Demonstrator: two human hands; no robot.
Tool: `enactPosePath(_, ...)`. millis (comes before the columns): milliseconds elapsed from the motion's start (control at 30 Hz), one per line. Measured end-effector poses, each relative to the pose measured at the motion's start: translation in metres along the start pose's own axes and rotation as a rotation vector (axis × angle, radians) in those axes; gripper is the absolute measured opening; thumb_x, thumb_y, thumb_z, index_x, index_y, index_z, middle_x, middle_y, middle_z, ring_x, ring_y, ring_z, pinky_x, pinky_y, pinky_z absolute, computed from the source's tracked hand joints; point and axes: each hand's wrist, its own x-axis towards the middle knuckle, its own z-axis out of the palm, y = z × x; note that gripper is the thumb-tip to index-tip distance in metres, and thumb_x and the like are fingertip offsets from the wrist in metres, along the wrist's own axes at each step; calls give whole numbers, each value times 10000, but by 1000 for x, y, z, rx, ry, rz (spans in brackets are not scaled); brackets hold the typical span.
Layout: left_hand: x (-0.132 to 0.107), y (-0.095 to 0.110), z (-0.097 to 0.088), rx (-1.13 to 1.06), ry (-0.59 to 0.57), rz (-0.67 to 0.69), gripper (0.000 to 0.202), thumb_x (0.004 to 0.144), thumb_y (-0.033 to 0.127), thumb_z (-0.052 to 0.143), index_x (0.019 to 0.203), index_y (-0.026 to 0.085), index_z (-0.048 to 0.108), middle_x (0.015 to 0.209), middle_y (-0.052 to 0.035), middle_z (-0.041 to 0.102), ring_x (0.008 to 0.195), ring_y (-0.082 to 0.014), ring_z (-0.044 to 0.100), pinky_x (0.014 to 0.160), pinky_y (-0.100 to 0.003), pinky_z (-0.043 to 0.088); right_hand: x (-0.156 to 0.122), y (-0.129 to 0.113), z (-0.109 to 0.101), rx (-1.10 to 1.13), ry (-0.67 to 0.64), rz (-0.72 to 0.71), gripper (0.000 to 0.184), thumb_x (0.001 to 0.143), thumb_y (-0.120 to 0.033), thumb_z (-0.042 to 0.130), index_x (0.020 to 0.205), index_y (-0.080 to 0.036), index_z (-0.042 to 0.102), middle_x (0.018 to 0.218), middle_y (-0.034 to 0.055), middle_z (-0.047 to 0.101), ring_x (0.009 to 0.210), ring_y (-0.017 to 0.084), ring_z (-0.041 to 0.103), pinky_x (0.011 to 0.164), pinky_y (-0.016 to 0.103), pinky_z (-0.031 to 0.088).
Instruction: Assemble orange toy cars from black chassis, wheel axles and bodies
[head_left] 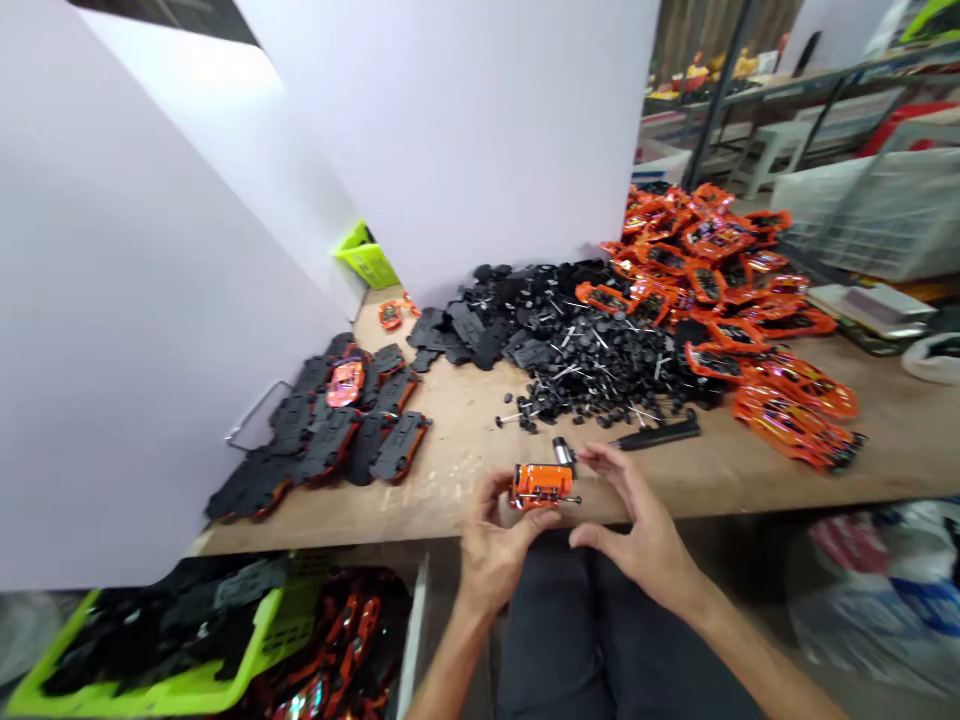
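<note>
My left hand (499, 545) grips a small orange toy car body (541, 485) at the front edge of the wooden table (465, 470); a thin metal axle sticks out of its right side. My right hand (637, 520) hovers just right of the car, fingers curled but apart, its fingertips close to a small silver and black part (564, 452) behind the car. Whether it touches that part I cannot tell.
A heap of black wheels and axles (592, 370) lies mid-table, orange car shells (720, 290) to the right, black chassis plates (337, 430) to the left. A black tool (660, 435) lies near my right hand. White boards wall off the left and back. Green bins (187, 640) sit below.
</note>
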Motion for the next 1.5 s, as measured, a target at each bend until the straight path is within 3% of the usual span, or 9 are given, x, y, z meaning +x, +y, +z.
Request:
enactPosePath(200, -1, -5, -2, -436, -90, -161, 482, 809, 551, 804, 1099, 210, 623, 1096, -83, 752, 1029, -266, 710, 927, -382, 544, 10, 1, 14, -162, -14, -127, 201, 1000, -273, 635, 1199, -277, 662, 1138, 74, 748, 1061, 273, 727, 936, 408, 618)
enactPosePath(433, 4, -14, -19, -4, -191, -65, 247, 959, 439, 680, 970, 192, 695, 917, -31, 709, 849, -185, 635, 769, -280, 476, 31, -12, -18, -378, -321, -242, 295, 995, -135, 591, 1248, -271, 663, 1142, 79, 734, 1062, 263, 691, 923, 402, 583)
enactPosePath(800, 2, -17, -23, 204, -296, 170, 185, 1015, 299, 590, 1132, 233, 716, 1104, -90, 767, 1024, -259, 700, 917, -375, 511, 31, 9, -15, -262, -330, -154, 150, 999, -217, 637, 1119, -271, 708, 1055, 68, 726, 1005, 253, 664, 893, 403, 539)
enactPosePath(900, 5, 3, -25, 336, -446, 251, 354, 933, 329, 701, 1279, 260, 680, 1211, -121, 738, 1107, -329, 659, 1035, -460, 448, 32, -7, -16, -254, -357, -91, 156, 980, -201, 649, 1118, -261, 691, 1060, 55, 725, 998, 237, 662, 889, 374, 533)
enactPosePath(1000, 1, 14, -17, 414, -366, 259, 514, 743, 293, 860, 1229, 245, 700, 1225, -167, 696, 1209, -433, 570, 1140, -561, 317, 27, -30, -14, -226, -329, 41, 139, 968, -245, 668, 1107, -244, 666, 1064, 39, 720, 969, 215, 666, 859, 332, 541)
enactPosePath(1133, -13, 6, -12, 309, -325, 60, 321, 684, 199, 808, 976, 251, 686, 968, -104, 677, 977, -353, 599, 1011, -491, 405, 28, -45, -27, -117, -456, 171, 225, 1031, -389, 602, 1199, -246, 644, 1052, 29, 726, 928, 192, 688, 807, 298, 568)
enactPosePath(1233, -26, -5, -14, -43, -459, -321, 270, 712, 258, 761, 953, 233, 640, 821, -30, 596, 767, -231, 541, 790, -362, 437, 48, -33, -54, -372, -395, -14, 315, 1028, -396, 620, 1317, -271, 627, 1160, 73, 697, 1043, 238, 654, 902, 371, 558)
enactPosePath(1367, -33, -20, -3, -889, -628, -888, 277, 681, 254, 657, 931, 149, 603, 697, 37, 424, 598, -120, 410, 671, -287, 379, 75, 3, -82, -904, -335, -319, 136, 999, -267, 646, 1109, -229, 716, 1198, 140, 671, 1109, 318, 586, 966, 495, 488)
enactPosePath(1500, -28, -34, 11, -1298, -525, -1069, 304, 671, 205, 639, 954, 99, 604, 717, 19, 447, 629, -116, 455, 708, -277, 416, 72, 16, -83, -935, -424, -422, 148, 1042, -265, 563, 1037, -201, 697, 1119, 142, 727, 1023, 298, 645, 904, 450, 500)
